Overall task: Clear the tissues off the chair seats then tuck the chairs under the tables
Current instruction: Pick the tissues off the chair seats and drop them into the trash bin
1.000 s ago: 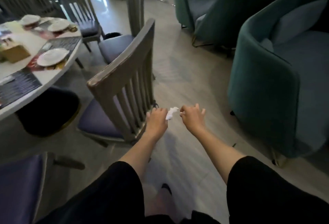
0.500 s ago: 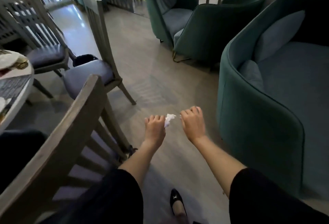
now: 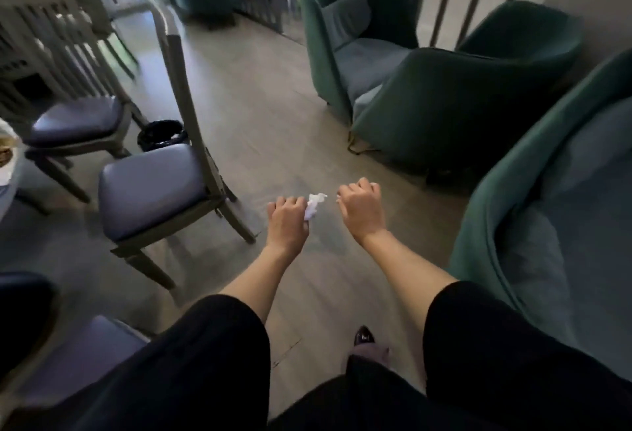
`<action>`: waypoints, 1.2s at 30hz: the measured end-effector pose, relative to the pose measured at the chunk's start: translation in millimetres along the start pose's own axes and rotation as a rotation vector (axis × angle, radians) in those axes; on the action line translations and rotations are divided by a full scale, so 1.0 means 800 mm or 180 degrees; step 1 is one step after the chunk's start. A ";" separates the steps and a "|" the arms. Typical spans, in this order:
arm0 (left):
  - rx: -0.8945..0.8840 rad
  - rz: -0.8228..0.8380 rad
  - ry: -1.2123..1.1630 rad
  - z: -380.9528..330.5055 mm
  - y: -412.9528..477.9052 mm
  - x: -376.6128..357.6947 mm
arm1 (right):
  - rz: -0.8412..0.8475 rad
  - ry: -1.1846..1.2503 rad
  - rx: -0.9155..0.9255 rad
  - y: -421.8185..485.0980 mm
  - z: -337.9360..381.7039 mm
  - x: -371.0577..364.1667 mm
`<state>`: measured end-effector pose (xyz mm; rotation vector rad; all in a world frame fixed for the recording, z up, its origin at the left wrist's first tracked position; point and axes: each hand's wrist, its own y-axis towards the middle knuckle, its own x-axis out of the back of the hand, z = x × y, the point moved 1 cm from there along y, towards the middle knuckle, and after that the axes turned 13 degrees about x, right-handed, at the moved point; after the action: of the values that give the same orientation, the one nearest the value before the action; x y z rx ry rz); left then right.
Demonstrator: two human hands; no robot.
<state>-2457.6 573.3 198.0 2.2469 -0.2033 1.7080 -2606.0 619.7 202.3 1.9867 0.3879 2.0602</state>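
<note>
1. The left hand (image 3: pixel 289 222) is closed around a crumpled white paper tissue (image 3: pixel 314 209). The tissue sticks out of the thumb side of the fist, with its long axis pointing forward and slightly toward the right hand (image 3: pixel 360 210).
2. The right hand is curled with nothing visible in it. It is just beside the free tip of the tissue but does not touch it.
3. Key relation: a round black waste bin (image 3: pixel 160 133) stands on the floor ahead and well to the left of the left hand. The left hand is the nearer one and already carries the tissue.
4. Obstruction: a grey wooden dining chair with a purple padded seat (image 3: pixel 150 187) stands between the hands and the bin, its slatted back nearest the hands. Its seat shows no tissue, and the chair is not tucked in.
5. A second grey chair with a purple seat (image 3: pixel 75 122) stands further left, near the edge of a white table (image 3: pixel 7 170).
6. Teal velvet tub armchairs (image 3: pixel 444 116) line the right side, well apart from the likely path to the bin.
</note>
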 end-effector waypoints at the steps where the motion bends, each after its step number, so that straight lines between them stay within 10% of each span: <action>1: 0.0086 0.0027 -0.0030 -0.006 0.028 0.000 | 0.0030 0.0090 0.0033 0.028 -0.017 -0.006; 36: 0.1269 -0.0230 -0.0808 0.188 0.907 -0.160 | 0.0299 0.0564 0.1083 0.918 -0.195 -0.382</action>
<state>-2571.5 -168.8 154.6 2.7194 0.1790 1.5284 -2748.8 -177.6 177.6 2.0401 0.7381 2.3712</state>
